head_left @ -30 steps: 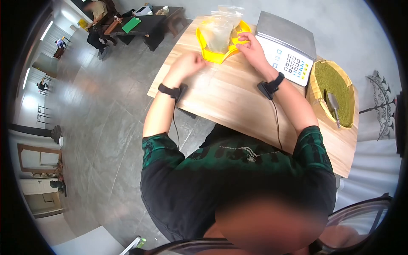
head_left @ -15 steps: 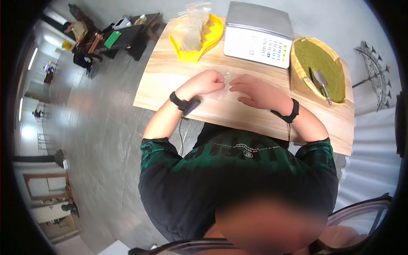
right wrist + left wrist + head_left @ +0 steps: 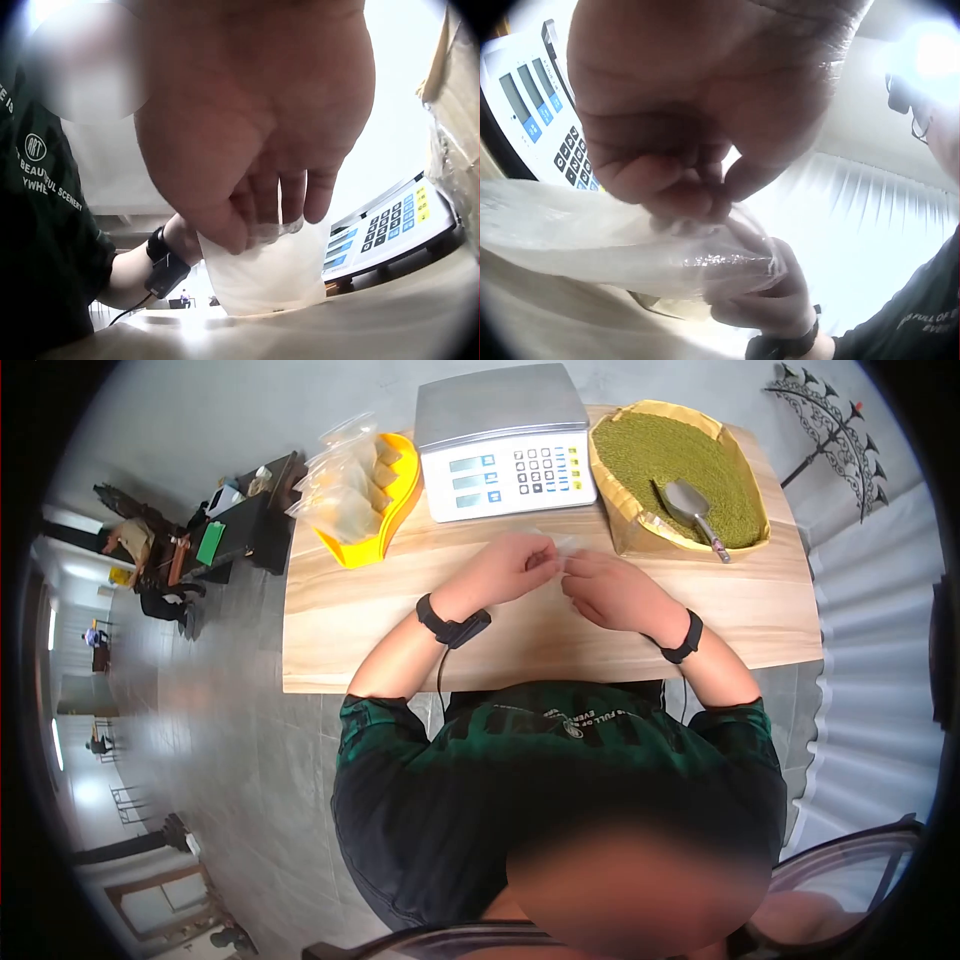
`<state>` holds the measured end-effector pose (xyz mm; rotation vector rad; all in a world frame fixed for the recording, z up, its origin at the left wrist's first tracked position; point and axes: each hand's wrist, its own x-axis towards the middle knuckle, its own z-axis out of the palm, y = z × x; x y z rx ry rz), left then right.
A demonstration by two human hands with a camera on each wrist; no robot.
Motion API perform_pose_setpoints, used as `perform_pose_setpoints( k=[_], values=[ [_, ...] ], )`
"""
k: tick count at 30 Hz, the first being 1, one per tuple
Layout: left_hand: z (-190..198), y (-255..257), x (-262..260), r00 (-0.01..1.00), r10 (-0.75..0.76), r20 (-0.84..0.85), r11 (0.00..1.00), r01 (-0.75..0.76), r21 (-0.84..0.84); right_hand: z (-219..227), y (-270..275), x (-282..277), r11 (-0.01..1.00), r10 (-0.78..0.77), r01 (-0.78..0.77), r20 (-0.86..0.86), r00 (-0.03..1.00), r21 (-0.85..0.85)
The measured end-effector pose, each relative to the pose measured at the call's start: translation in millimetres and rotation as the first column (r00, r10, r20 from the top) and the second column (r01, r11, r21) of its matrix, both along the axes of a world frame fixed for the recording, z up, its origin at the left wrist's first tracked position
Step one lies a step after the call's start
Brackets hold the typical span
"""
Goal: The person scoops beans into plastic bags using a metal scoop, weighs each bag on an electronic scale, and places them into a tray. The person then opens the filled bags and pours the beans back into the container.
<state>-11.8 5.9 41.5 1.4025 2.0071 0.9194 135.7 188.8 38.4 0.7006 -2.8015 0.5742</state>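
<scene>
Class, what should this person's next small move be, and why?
Probably ease open the bag: the left hand and right hand pinch it near its edge, no contents show in it, and the scoop lies on the green material.

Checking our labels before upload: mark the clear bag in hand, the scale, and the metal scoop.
Clear bag (image 3: 266,276): right wrist view, middle of its near face.
Scale (image 3: 507,472): head view, white front panel.
Metal scoop (image 3: 689,506): head view, inside of its blade.
</scene>
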Motion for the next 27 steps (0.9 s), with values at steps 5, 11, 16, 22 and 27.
perform_pose_setpoints(
  k=[5,11,16,22,27],
  values=[
    [7,8,3,0.893,-0.068,-0.444,0.936,0.212,0.282,-14,11,-4,0.999,0.019,-0.024,-0.127,0.992,-0.035],
    [0,14,2,0.915,-0.187,-0.358,0.970,0.230,0.083,-1,14,4,0.994,0.008,-0.010,0.018,1.000,0.104],
    [-3,17,8,0.871,-0.160,-0.465,0.962,0.243,0.123,15,8,11,0.986,-0.030,0.023,0.042,0.999,0.163],
    [-17,19,2,0.914,-0.162,-0.371,0.928,0.270,0.258,15,2,14,0.949,-0.076,0.045,0.089,0.993,0.313],
    [-23,14,-5,0.933,-0.121,-0.339,0.943,0.215,0.255,56,19,26,1.000,0.001,-0.001,0.063,0.998,0.008]
  ],
)
